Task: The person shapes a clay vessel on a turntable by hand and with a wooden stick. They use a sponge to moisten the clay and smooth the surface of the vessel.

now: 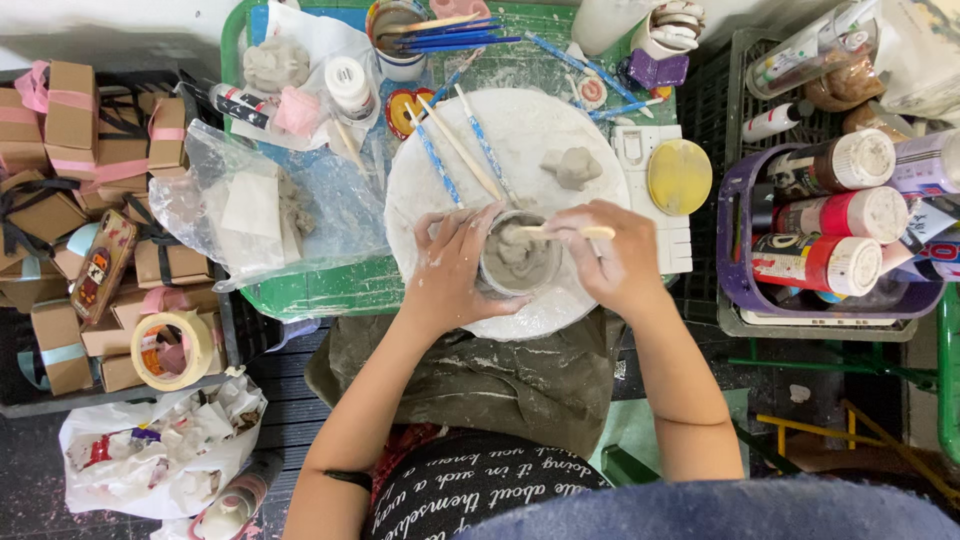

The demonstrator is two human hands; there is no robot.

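The clay cup (518,255) sits on the round white board (520,130) right in front of me, between my two hands. My left hand (450,270) curls around its left side and holds it. My right hand (610,255) pinches a wooden stick (560,232). The stick lies sideways, its tip poking left into the cup.

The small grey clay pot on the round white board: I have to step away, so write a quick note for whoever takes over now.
Left hand cups the small grey clay pot, steadying it on the round white board.
Right hand holds a thin wooden modelling stick, tip inside the pot.
Done: pot walls are formed.
Left: interior looks rough and uneven.
A spare grey clay lump lies on the board.
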